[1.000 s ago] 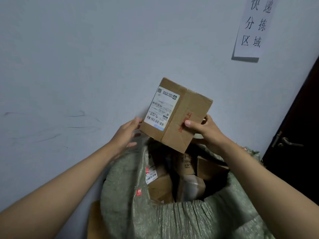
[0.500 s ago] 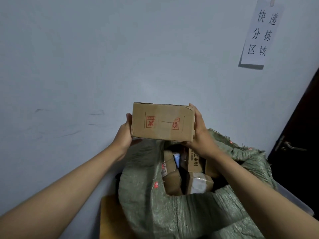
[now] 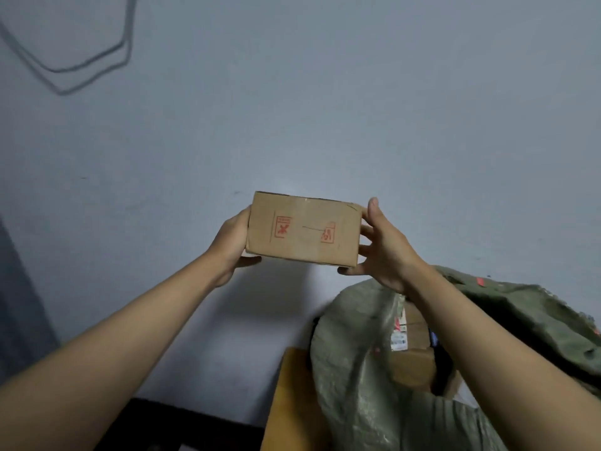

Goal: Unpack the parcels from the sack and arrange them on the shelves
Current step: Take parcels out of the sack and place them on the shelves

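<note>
From my remote station I saw a cardboard box (image 3: 304, 230) held level in front of a pale wall (image 3: 325, 109), just above and left of the frame's centre line. The left hand (image 3: 231, 244) gripped the box's short end at 9 o'clock, its thumb curled under the lower edge and its palm against the side. The right hand (image 3: 383, 249) gripped the opposite end at 3 o'clock, its fingers bent round the corner and one finger raised above the top edge. The face turned toward me carried two red stamps joined by a thin line. From the box, the green woven sack (image 3: 357, 369) lay toward 5 o'clock, well apart from it, its mouth open. Inside the sack I made out further parcels (image 3: 411, 369), one bearing a white label whose print was too small to read. A flat brown carton (image 3: 286, 402) stood just beside the sack at its 9 o'clock. A loop of cable (image 3: 94, 60) hung on the wall toward 10 o'clock of the box.
</note>
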